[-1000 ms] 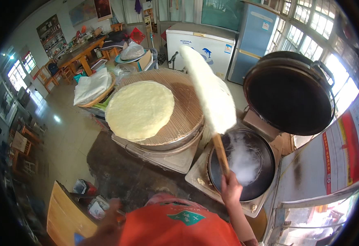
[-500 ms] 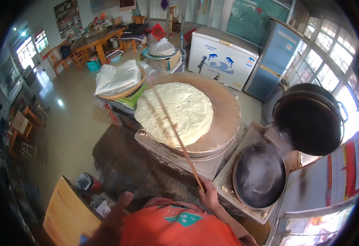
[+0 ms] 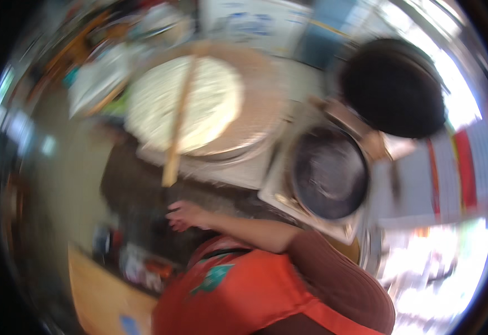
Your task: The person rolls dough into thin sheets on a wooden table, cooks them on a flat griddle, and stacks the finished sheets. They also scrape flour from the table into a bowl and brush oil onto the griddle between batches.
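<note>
A large round pale flatbread (image 3: 221, 95) lies on a wide round wooden board (image 3: 263, 106). Across it rests a long flat wooden stick (image 3: 180, 123), its near end jutting past the board's front edge. My right hand (image 3: 187, 216) reaches leftward across my front, just below that end, with a small gap between them. Its fingers look loosely bent and apart, with nothing visible in them, though motion smears the view. To the right sits a round dark griddle (image 3: 330, 173) with a whitish film on its surface. My left hand is out of sight.
A big dark round lid or pan (image 3: 392, 86) stands tilted behind the griddle. Beyond the board on the left is a basket with white cloth (image 3: 101, 78). A white chest freezer (image 3: 249, 22) stands at the back, and a light wooden panel (image 3: 99, 290) at lower left.
My right hand has let go of the stick, which now lies across the flatbread, and has swung left. The view has turned and blurred. My left hand has gone from sight.
</note>
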The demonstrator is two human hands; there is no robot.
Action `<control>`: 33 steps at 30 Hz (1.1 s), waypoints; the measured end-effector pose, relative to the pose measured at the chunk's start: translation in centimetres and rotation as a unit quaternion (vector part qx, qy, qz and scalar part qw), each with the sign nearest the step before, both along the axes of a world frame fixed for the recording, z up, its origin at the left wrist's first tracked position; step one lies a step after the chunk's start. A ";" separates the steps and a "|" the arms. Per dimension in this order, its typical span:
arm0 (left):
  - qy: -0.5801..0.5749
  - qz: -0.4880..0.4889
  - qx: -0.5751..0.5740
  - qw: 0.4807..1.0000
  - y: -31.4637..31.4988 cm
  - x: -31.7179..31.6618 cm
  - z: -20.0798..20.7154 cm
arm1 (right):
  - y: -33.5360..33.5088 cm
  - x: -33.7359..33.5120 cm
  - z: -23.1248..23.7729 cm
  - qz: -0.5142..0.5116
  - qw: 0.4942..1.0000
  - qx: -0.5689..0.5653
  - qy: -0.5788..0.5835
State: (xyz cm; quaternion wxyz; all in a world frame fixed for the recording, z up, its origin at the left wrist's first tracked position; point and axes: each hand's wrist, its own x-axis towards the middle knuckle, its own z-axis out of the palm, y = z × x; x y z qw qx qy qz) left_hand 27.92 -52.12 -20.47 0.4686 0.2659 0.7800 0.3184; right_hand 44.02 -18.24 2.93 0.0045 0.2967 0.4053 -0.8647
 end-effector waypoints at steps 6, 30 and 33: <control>0.287 -0.086 -0.016 0.954 -8.8 15.3 -1.6 | -4.1 14.3 -7.7 0.091 0.994 0.054 -0.027; -0.144 0.089 0.017 0.985 -13.6 10.0 7.4 | -19.3 19.8 -5.1 0.245 0.810 0.524 -0.095; -0.061 -0.052 -0.002 0.997 -5.8 7.4 8.0 | -19.1 31.5 -3.6 -0.026 0.825 0.475 -0.304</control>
